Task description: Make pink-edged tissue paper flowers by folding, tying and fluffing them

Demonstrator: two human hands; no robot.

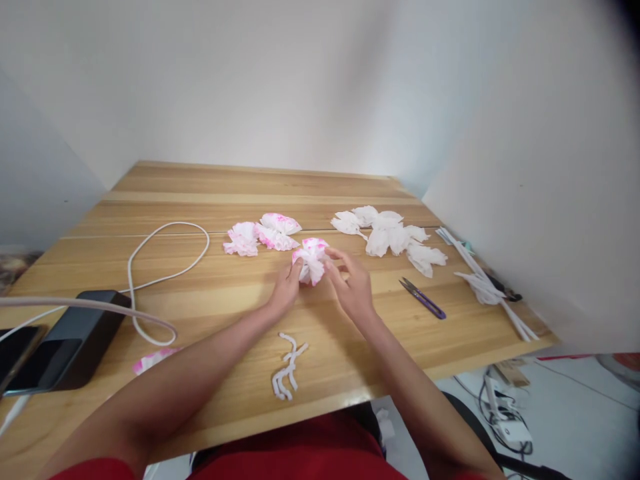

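Observation:
A ruffled white tissue-paper flower with pink edges [312, 260] is between my two hands at the middle of the table. My left hand [287, 287] grips it from the left, thumb along its side. From the right, my right hand [354, 285] has thumb and fingertips closed at the petals' edge. More pink-edged paper flowers [275, 232] lie just behind, to the left. Several short white fuzzy stems [289, 368] are loose on the tabletop between my forearms. Another pink-edged paper piece [154, 360] is partly hidden by my left forearm.
Plain white paper flowers [387, 230] are spread at the back right. Purple-handled thread snips [423, 298] lie to the right, near long white strips [493, 287] along the edge. At left are a black box-shaped device [95, 340], a phone [17, 350] and a looped white cable [131, 267].

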